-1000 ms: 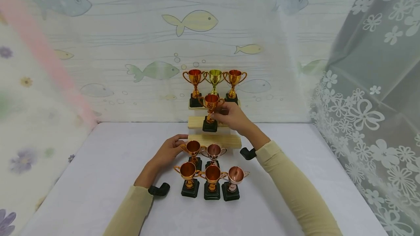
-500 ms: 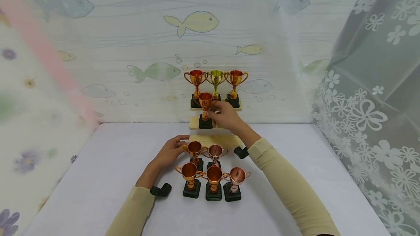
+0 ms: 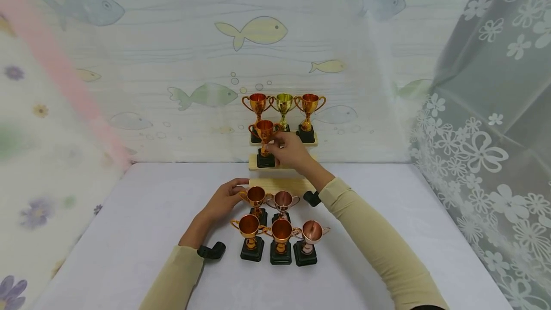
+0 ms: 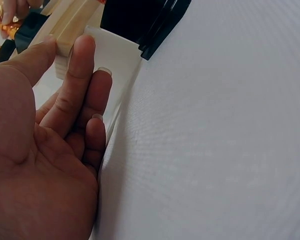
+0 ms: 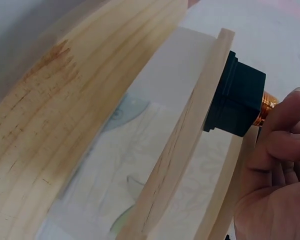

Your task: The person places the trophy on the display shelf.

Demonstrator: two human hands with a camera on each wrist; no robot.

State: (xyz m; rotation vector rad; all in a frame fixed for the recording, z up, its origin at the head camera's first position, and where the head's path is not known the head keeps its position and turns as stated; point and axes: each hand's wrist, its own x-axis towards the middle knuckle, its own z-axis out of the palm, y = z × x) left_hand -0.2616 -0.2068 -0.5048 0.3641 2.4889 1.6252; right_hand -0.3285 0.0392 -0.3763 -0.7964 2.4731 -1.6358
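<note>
Pinched by its stem in my right hand (image 3: 289, 149) is an orange-gold trophy cup (image 3: 264, 130). Its black base (image 5: 238, 95) meets the middle board (image 5: 182, 135) of a three-step wooden stand, at the left end in the head view. My left hand (image 3: 221, 200) holds the left end of the lowest board (image 3: 281, 186); in the left wrist view, thumb and index finger (image 4: 80, 65) lie on either side of the board's end (image 4: 67, 42). Three trophies stand on the top board: a red-orange one (image 3: 257, 104), a yellow-gold one (image 3: 284, 104) and a gold one (image 3: 309, 104).
Several trophies stand on the white table (image 3: 353, 271) before the stand: two behind, orange (image 3: 256, 197) and copper-pink (image 3: 283, 201), and a front row of orange (image 3: 249, 226), orange (image 3: 281, 231) and pink (image 3: 312, 232). A fish-print curtain (image 3: 189, 61) hangs behind.
My right hand has carried the orange-gold trophy left and slightly back, from mid-stand to the left end of the middle board. The left hand stays at the lowest board.
</note>
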